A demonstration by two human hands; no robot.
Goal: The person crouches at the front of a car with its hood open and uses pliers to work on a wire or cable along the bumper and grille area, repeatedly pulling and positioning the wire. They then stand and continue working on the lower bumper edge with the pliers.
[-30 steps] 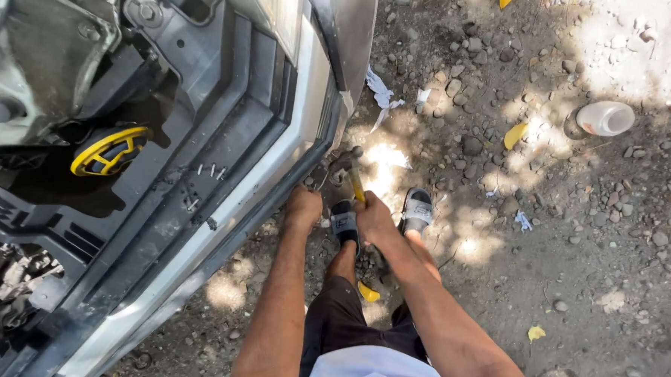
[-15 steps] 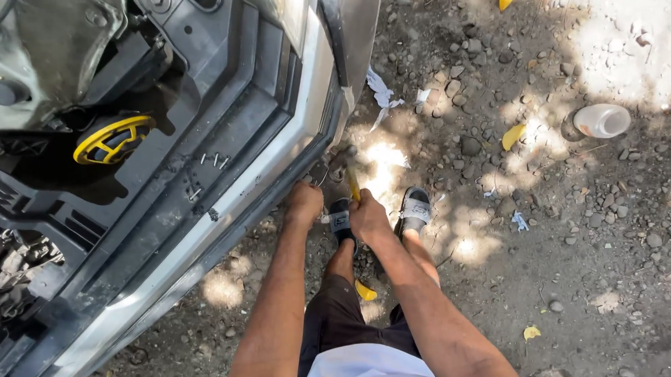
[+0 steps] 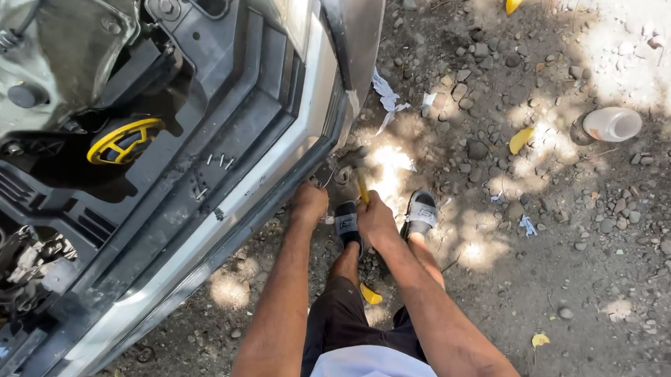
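Head view looks down on dry, stony dirt ground (image 3: pixel 581 276) outdoors, dappled with sunlight, beside the silver front bumper (image 3: pixel 202 239) of a car with its engine bay open. One yellow round cap (image 3: pixel 124 140) sits in the bay. Left hand (image 3: pixel 309 203) is closed against the bumper's lower edge. Right hand (image 3: pixel 374 218) grips one yellow-handled tool (image 3: pixel 362 186), its dark head near the bumper corner. Two grey slide sandals (image 3: pixel 421 211) stand between the arms. One white plastic jar (image 3: pixel 612 124) lies well apart, with several yellow leaves (image 3: pixel 521 139) scattered.
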